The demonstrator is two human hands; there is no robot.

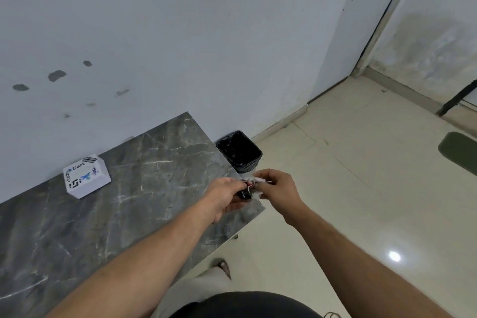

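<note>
So there's this big grey marble-look table [129,201] against the wall, and everything's easiest to place off that. Just past the table's far right corner a black-lined bin [240,151] sits on the floor. Near the table's back edge is a white box [86,175] covered in stickers; the only word I can read for sure is "Dart", the rest is too small. Over the table's near right corner the person has both hands together: the left hand [224,196] is curled round a small black part [244,193], and the right hand [276,187] pinches the thin wires [251,184] coming off it. There's also a white wad [254,179] bunched at the fingertips, tissue or tape, can't tell. My guess is the black part is light and hard, so fine to hold by the body. Those wires look hair-thin though and could snap at the joint, so I'd grip close in and tug gently.
</note>
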